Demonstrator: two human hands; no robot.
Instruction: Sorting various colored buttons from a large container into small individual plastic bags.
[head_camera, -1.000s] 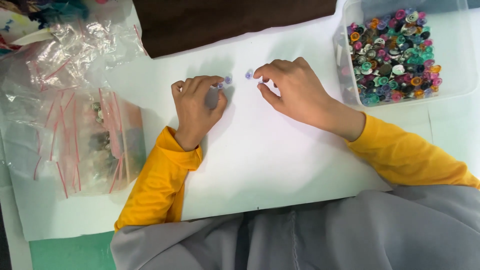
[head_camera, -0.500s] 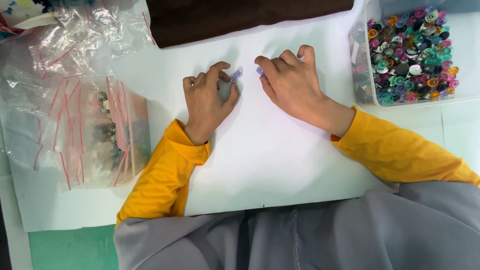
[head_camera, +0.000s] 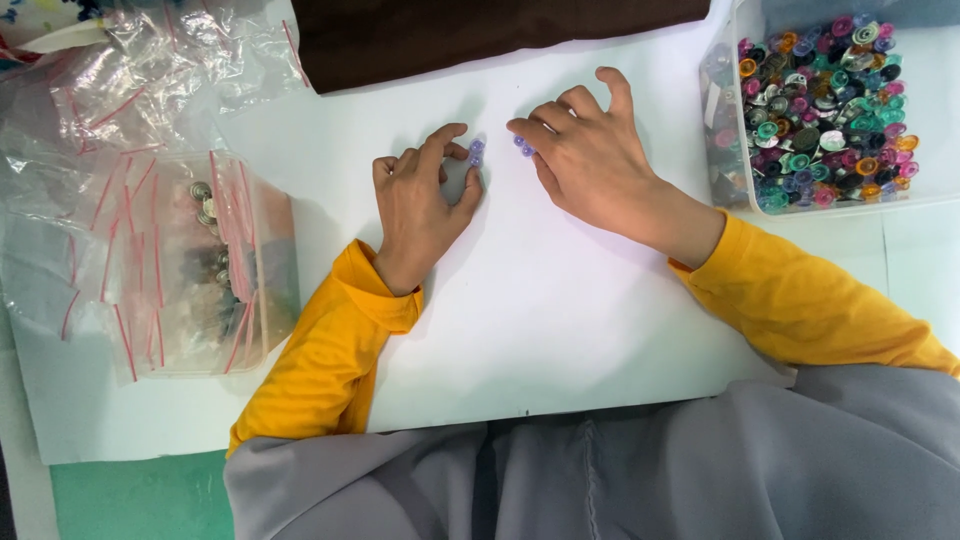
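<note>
My left hand (head_camera: 425, 205) rests on the white table sheet (head_camera: 560, 330) and pinches a small purple coil piece (head_camera: 477, 152) between thumb and forefinger. Just to its right, my right hand (head_camera: 585, 160) lies knuckles up and holds another small purple coil piece (head_camera: 522, 146) at its fingertips. The two pieces are a few centimetres apart and do not touch. Both arms wear yellow sleeves.
A clear plastic box (head_camera: 725, 190) full of several small coloured paper coils stands at the right. A pile of clear zip bags (head_camera: 150, 230) with red strips lies at the left, some holding dark pieces. Brown cloth (head_camera: 480, 35) lies along the far edge.
Both hands have stayed close together at the middle of the sheet, each keeping its small purple piece; the view has shifted slightly.
</note>
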